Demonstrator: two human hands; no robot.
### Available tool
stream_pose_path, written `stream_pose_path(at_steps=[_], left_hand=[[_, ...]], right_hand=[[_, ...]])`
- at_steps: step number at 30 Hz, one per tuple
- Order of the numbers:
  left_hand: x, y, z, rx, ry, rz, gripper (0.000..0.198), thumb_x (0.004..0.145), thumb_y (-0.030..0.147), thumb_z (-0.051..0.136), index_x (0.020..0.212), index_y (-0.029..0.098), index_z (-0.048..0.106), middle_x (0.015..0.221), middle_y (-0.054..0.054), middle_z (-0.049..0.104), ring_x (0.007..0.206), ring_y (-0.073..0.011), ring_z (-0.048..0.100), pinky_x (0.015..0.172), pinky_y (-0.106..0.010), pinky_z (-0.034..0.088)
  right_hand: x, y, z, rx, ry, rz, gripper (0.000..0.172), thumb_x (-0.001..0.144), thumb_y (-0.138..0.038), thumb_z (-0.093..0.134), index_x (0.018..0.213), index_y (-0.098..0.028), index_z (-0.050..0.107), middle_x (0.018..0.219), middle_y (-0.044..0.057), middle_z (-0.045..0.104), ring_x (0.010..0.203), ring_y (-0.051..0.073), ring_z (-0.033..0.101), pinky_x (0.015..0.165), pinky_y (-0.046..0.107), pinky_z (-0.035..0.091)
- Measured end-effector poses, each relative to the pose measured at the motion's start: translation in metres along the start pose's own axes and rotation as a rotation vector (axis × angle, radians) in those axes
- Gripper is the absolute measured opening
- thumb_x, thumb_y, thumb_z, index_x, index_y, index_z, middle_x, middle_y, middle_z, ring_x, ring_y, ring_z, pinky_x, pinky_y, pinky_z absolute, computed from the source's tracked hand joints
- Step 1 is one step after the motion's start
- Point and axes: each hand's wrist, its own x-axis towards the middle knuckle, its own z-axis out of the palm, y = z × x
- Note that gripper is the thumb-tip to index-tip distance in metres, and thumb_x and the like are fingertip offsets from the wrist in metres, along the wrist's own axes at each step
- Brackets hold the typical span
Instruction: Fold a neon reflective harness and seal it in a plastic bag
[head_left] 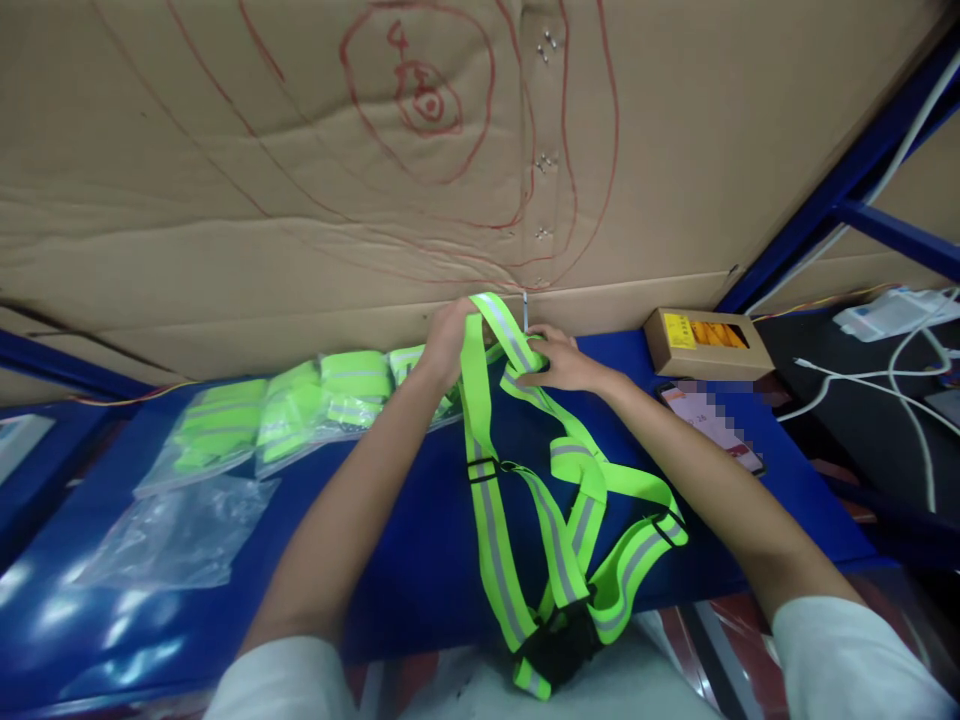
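A fluorescent yellow-green reflective vest made of straps (pixel 491 530), with grey stripes and black sliders, lies loosely spread over the blue table (pixel 390 560). Its lower end, with a black buckle part, hangs at the front edge near my body. My left hand (pixel 448 340) is closed on one strap at the far side, raising it into a loop; its fingertips are partly hidden. To the right, my right hand (pixel 559 360) pinches the same vest where straps meet, thumb and fingers around the band.
Several clear bags of folded yellow-green straps (pixel 356 375) line the back left. An empty plastic bag (pixel 184 530) lies before them. At right are a phone (pixel 712 425), a cardboard box (pixel 709 342) and white cables (pixel 900 375). A cardboard wall (pixel 262 250) stands behind.
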Motion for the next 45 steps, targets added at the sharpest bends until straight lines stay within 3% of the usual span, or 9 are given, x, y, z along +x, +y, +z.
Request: stream_pose_path(at_steps=[6,11,23,29,32,36,38,41,45], left_hand=[[-0.011,0.005,-0.017,-0.270,0.017,-0.150,0.029,0.080,0.039,0.051,0.085,0.014,0.064,0.070,-0.007,0.067,0.058,-0.0177,0.066,0.055,-0.026,0.048],[-0.011,0.002,-0.025,-0.345,0.150,-0.156,0.024,0.081,0.037,0.050,0.086,0.016,0.060,0.068,-0.004,0.065,0.050,-0.0149,0.061,0.052,-0.026,0.047],[-0.012,0.003,-0.029,-0.286,0.130,-0.080,0.024,0.088,0.035,0.044,0.089,0.019,0.061,0.073,-0.004,0.068,0.051,-0.0129,0.056,0.052,-0.027,0.047],[-0.021,0.018,-0.027,-0.376,0.053,-0.068,0.015,0.087,0.030,0.049,0.082,0.019,0.057,0.068,-0.002,0.064,0.044,-0.0097,0.044,0.046,-0.026,0.039],[-0.031,0.030,-0.018,-0.370,-0.047,-0.078,0.016,0.088,0.031,0.051,0.080,0.018,0.056,0.071,-0.003,0.065,0.047,-0.0086,0.045,0.048,-0.025,0.040],[-0.046,0.052,0.011,-0.265,-0.226,-0.093,0.016,0.090,0.032,0.053,0.092,0.017,0.059,0.086,-0.006,0.072,0.070,-0.0147,0.067,0.064,-0.026,0.051],[-0.053,0.062,0.030,-0.205,-0.299,-0.087,0.014,0.089,0.027,0.057,0.100,0.019,0.056,0.092,-0.006,0.074,0.083,-0.0185,0.073,0.073,-0.028,0.054],[-0.063,0.071,0.058,-0.067,-0.367,-0.026,0.020,0.089,0.021,0.065,0.108,0.020,0.057,0.093,-0.003,0.073,0.091,-0.0194,0.073,0.078,-0.028,0.054],[-0.075,0.077,0.082,0.297,-0.583,0.303,0.010,0.096,0.027,0.064,0.094,0.017,0.066,0.089,-0.001,0.067,0.089,-0.0179,0.067,0.078,-0.029,0.051]], right_hand=[[-0.001,-0.002,-0.034,0.118,-0.043,0.028,0.053,0.075,-0.067,0.075,0.093,-0.019,0.067,0.110,0.008,0.068,0.108,0.028,0.062,0.096,0.042,0.047],[-0.013,0.002,-0.054,0.246,-0.116,0.103,0.055,0.072,-0.070,0.078,0.083,-0.018,0.065,0.079,-0.001,0.063,0.075,0.017,0.057,0.068,0.029,0.042],[-0.013,0.008,-0.037,0.466,0.182,0.136,0.052,0.073,-0.068,0.080,0.091,-0.021,0.065,0.077,-0.003,0.064,0.071,0.014,0.057,0.065,0.027,0.046],[-0.014,0.002,-0.034,0.522,0.257,0.098,0.052,0.074,-0.063,0.080,0.101,-0.022,0.062,0.097,0.001,0.071,0.087,0.019,0.065,0.075,0.031,0.055],[-0.012,0.002,-0.031,0.407,0.280,0.030,0.054,0.079,-0.058,0.077,0.118,-0.023,0.064,0.115,0.005,0.070,0.105,0.023,0.065,0.095,0.039,0.055],[-0.011,-0.004,-0.032,0.157,0.365,-0.007,0.053,0.080,-0.053,0.077,0.123,-0.023,0.067,0.135,0.012,0.059,0.128,0.031,0.055,0.116,0.049,0.043],[-0.013,-0.013,-0.038,0.160,0.297,-0.029,0.049,0.086,-0.060,0.072,0.119,-0.023,0.069,0.128,0.012,0.063,0.117,0.028,0.060,0.108,0.048,0.049],[-0.020,-0.034,-0.054,0.471,0.163,0.069,0.062,0.092,-0.080,0.052,0.108,-0.022,0.069,0.098,0.009,0.071,0.087,0.023,0.068,0.081,0.039,0.060],[-0.033,-0.057,-0.079,0.787,0.076,0.209,0.077,0.089,-0.089,0.042,0.107,-0.020,0.072,0.094,0.011,0.075,0.089,0.026,0.073,0.074,0.038,0.062]])
